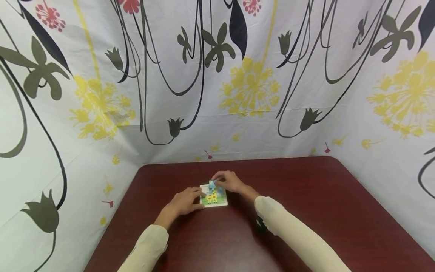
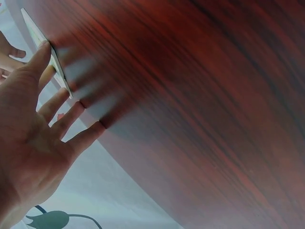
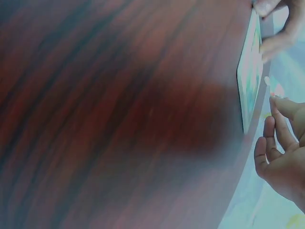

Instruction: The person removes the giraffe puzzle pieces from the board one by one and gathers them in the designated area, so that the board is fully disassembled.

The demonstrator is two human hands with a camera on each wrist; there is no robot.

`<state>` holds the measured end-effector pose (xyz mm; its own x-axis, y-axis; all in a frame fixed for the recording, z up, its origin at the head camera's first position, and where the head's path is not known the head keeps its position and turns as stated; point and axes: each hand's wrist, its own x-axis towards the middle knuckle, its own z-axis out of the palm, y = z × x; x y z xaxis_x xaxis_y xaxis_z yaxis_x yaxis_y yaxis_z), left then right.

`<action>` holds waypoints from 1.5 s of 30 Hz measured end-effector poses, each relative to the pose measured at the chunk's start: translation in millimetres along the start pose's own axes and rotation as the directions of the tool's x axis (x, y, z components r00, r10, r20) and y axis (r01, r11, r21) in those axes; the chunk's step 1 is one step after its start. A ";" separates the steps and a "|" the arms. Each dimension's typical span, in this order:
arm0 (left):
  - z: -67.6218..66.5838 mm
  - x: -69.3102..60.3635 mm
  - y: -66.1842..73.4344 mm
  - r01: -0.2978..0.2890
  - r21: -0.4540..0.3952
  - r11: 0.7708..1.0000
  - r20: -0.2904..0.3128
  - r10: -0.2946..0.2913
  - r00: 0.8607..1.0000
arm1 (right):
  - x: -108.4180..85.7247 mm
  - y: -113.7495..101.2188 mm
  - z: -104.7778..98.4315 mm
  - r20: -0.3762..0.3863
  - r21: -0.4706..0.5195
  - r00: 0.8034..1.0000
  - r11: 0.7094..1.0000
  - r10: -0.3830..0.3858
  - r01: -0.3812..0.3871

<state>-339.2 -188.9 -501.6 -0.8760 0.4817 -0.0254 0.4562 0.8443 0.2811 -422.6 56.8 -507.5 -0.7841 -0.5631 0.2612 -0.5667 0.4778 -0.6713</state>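
Note:
A square puzzle board (image 1: 217, 205) with a white rim and a yellow giraffe-like picture lies flat on the table. My right hand (image 1: 231, 182) pinches a light blue puzzle piece (image 1: 212, 184) between thumb and fingertip over the board's upper part; in the right wrist view the right hand (image 3: 286, 148) holds it beside the board (image 3: 248, 76). My left hand (image 1: 185, 201) rests at the board's left edge, its fingers spread. The left wrist view shows the left hand (image 2: 38, 124) with its thumb at the edge of the board (image 2: 57, 67).
The dark red table (image 1: 292, 189) extends around the board. Behind it and at both sides hangs a white cloth (image 1: 153, 113) with printed flowers. A small dark item (image 1: 261, 224) shows by the right sleeve.

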 end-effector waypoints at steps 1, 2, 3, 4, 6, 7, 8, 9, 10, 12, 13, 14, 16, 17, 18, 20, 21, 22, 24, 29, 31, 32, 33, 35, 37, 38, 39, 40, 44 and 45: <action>0.1 0.0 -0.5 -0.001 0.002 1.000 -0.003 0.001 1.000 | -1.5 1.5 -4.1 -0.003 -0.002 1.000 1.000 0.004 -0.004; 0.2 0.0 -1.0 -0.002 0.004 1.000 -0.005 0.002 1.000 | -3.2 3.4 -8.3 -0.007 -0.005 1.000 1.000 0.008 -0.008; 0.3 0.0 -1.4 -0.001 0.007 1.000 -0.006 0.001 1.000 | -4.9 5.6 -12.3 -0.018 -0.017 1.000 1.000 0.009 -0.009; 0.3 0.0 -1.7 0.000 0.010 1.000 -0.006 0.000 1.000 | -6.6 7.9 -16.3 -0.030 -0.029 1.000 1.000 0.011 -0.011; 0.7 0.2 -2.4 -0.005 0.006 1.000 -0.012 0.005 1.000 | -10.1 12.8 -23.8 -0.052 -0.048 0.998 0.998 0.025 -0.028; 0.8 0.1 -2.6 -0.008 0.003 1.000 -0.016 0.008 1.000 | -11.9 15.8 -27.1 -0.060 -0.054 0.998 0.998 0.032 -0.035; 1.0 0.1 -2.8 -0.009 0.003 1.000 -0.015 0.009 1.000 | -13.5 19.0 -30.0 -0.066 -0.061 0.997 0.997 0.039 -0.043; 1.2 0.0 -2.9 -0.009 0.004 1.000 -0.016 0.009 1.000 | -15.0 22.4 -32.4 -0.072 -0.069 0.996 0.996 0.046 -0.051; 1.5 0.0 -3.0 -0.013 0.004 1.000 -0.018 0.013 1.000 | -16.6 25.6 -34.6 -0.073 -0.072 0.996 0.995 0.060 -0.065; 2.2 0.0 -3.0 -0.015 0.009 1.000 -0.021 0.015 1.000 | -20.0 31.7 -38.0 -0.079 -0.079 0.993 0.993 0.083 -0.090; 2.5 0.1 -2.9 -0.015 0.012 1.000 -0.022 0.016 1.000 | -21.5 34.5 -39.4 -0.083 -0.084 0.992 0.991 0.094 -0.101; 2.9 0.2 -2.7 -0.015 0.015 1.000 -0.023 0.015 1.000 | -23.0 36.9 -40.5 -0.088 -0.086 0.991 0.990 0.105 -0.113; 3.0 0.1 -2.5 -0.015 0.015 1.000 -0.026 0.015 1.000 | -25.6 40.9 -42.1 -0.098 -0.091 0.988 0.987 0.123 -0.132; 2.9 0.0 -2.4 -0.014 0.013 1.000 -0.027 0.014 1.000 | -26.2 42.7 -42.4 -0.105 -0.094 0.986 0.986 0.129 -0.139; 2.7 -0.2 -2.2 -0.015 0.011 1.000 -0.028 0.015 1.000 | -26.7 44.5 -42.6 -0.110 -0.097 0.985 0.985 0.134 -0.145; 2.1 -0.5 -1.6 -0.016 0.005 1.000 -0.029 0.017 0.999 | -27.7 47.5 -42.6 -0.121 -0.101 0.982 0.983 0.142 -0.154; 1.7 -0.7 -1.1 -0.017 0.001 1.000 -0.028 0.017 0.999 | -28.2 49.0 -42.5 -0.125 -0.104 0.981 0.982 0.145 -0.158; 1.5 -0.9 -0.8 -0.018 -0.003 1.000 -0.028 0.018 0.999 | -28.7 50.5 -42.2 -0.132 -0.106 0.981 0.982 0.141 -0.156; 1.1 -1.3 -0.2 -0.018 -0.004 1.000 -0.030 0.018 0.999 | -29.8 52.3 -41.9 -0.146 -0.109 0.980 0.983 0.132 -0.149; 0.3 -1.5 -0.1 -0.014 0.000 1.000 -0.032 0.014 0.999 | -31.0 54.7 -41.1 -0.173 -0.122 0.979 0.985 0.103 -0.126; -0.1 -1.0 -0.3 -0.015 0.000 1.000 -0.032 0.015 0.999 | -30.7 54.6 -41.5 -0.170 -0.124 0.979 0.983 0.114 -0.136; -0.3 -0.7 -0.2 -0.016 -0.001 1.000 -0.032 0.016 0.999 | -30.7 54.1 -42.0 -0.164 -0.114 0.978 0.982 0.133 -0.152; -0.3 -0.4 -0.2 -0.019 0.001 1.000 -0.031 0.019 0.999 | -30.6 53.9 -42.2 -0.160 -0.114 0.977 0.981 0.139 -0.158; -0.4 0.0 -0.3 -0.022 -0.001 1.000 -0.029 0.022 0.999 | -30.6 53.7 -42.7 -0.156 -0.115 0.978 0.980 0.141 -0.159; -0.4 0.0 -0.3 -0.020 -0.001 1.000 -0.027 0.019 0.999 | -30.3 54.1 -42.3 -0.155 -0.114 0.978 0.980 0.143 -0.161; -0.4 0.0 -0.2 -0.017 -0.001 1.000 -0.027 0.017 1.000 | -30.1 54.4 -42.1 -0.153 -0.111 0.977 0.980 0.147 -0.165; -0.3 -0.1 -0.2 -0.015 0.000 1.000 -0.026 0.015 1.000 | -29.9 54.6 -41.9 -0.151 -0.108 0.976 0.979 0.154 -0.171; -0.2 -0.2 -0.1 -0.012 -0.001 1.000 -0.025 0.012 1.000 | -29.7 54.4 -41.8 -0.148 -0.105 0.975 0.978 0.164 -0.180; 0.5 -0.6 -0.3 -0.003 0.001 1.000 -0.024 0.003 1.000 | -29.8 51.9 -42.2 -0.138 -0.080 0.970 0.974 0.202 -0.214; 0.7 -0.8 -0.4 -0.003 0.002 1.000 -0.024 0.003 1.000 | -30.0 51.2 -42.2 -0.136 -0.080 0.970 0.974 0.199 -0.211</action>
<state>-338.6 -189.5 -502.4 -0.8782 0.4783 -0.0014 0.4589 0.8434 0.2795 -438.7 126.5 -520.4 -0.9083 -0.3595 0.2138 -0.4065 0.6382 -0.6538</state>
